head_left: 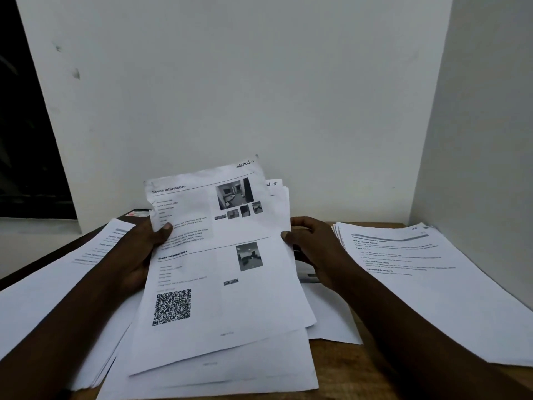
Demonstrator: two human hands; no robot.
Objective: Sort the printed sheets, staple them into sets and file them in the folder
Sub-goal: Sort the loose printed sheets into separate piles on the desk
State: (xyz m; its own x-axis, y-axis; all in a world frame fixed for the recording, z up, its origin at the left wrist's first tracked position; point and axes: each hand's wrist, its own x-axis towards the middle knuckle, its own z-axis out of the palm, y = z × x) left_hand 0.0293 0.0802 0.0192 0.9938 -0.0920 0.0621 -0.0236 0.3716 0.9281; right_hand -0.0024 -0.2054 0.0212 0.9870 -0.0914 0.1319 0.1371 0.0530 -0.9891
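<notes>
I hold a sheaf of printed sheets (pixel 219 255) tilted up in front of me. The top sheet is headed "Scene information", has small photos, a QR code and "SECTION-1" handwritten at its top right corner. My left hand (pixel 144 249) grips the sheaf's left edge, thumb on the front. My right hand (pixel 311 246) grips its right edge, thumb on the front. A sheet marked "-5" peeks out behind. No folder is visible. A pale object (pixel 307 269), partly hidden under my right hand, may be a stapler; I cannot tell.
A stack of printed sheets (pixel 427 272) lies on the right of the wooden table (pixel 354 356). Another stack (pixel 66 281) lies on the left. More loose sheets (pixel 219 379) lie beneath the sheaf. White walls stand close behind and to the right.
</notes>
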